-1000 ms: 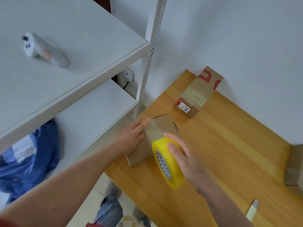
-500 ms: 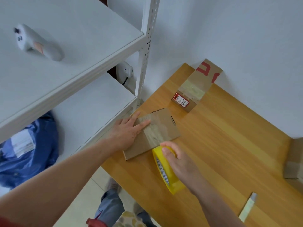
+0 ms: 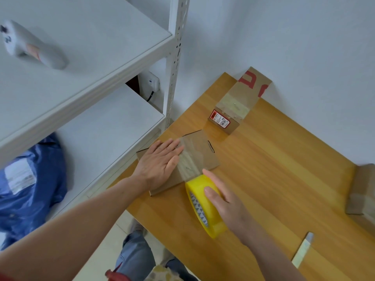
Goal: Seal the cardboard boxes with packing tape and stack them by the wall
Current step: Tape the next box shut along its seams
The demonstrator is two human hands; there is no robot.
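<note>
Cardboard box at worktop left edge, pinned under left hand, fingers straight and flat; yellow tape roll touching its near edge, gripped upright in curled right hand; taped second box against wall at far corner.

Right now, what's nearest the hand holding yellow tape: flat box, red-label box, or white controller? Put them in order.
1. Flat box, beside the right hand.
2. Red-label box, by the wall.
3. White controller, top shelf, far left.
</note>
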